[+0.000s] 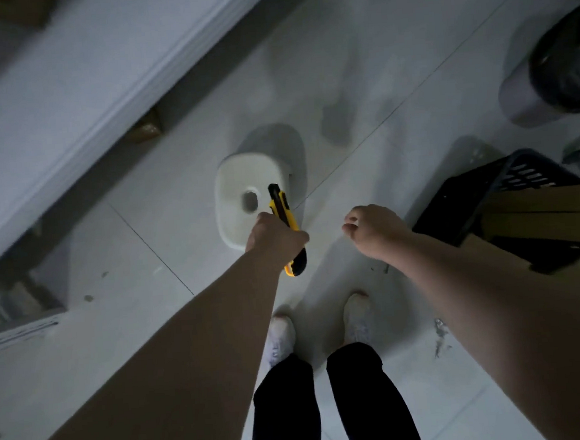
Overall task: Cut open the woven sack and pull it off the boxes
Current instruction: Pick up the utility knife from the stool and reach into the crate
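Pale tiled floor (147, 257) fills the frame, a long white shelf edge (77, 97) crossing the upper left; a black slotted crate (479, 203) with flat brown boxes (542, 216) sits at right-centre, and no woven sack can be made out. A white plastic stool (245, 195) stands at centre. Left hand (276, 236), fingers clamped round a yellow-and-black utility knife (282, 210) just below the stool; right hand (373, 231) beside it, fingers loosely curled, holding nothing.
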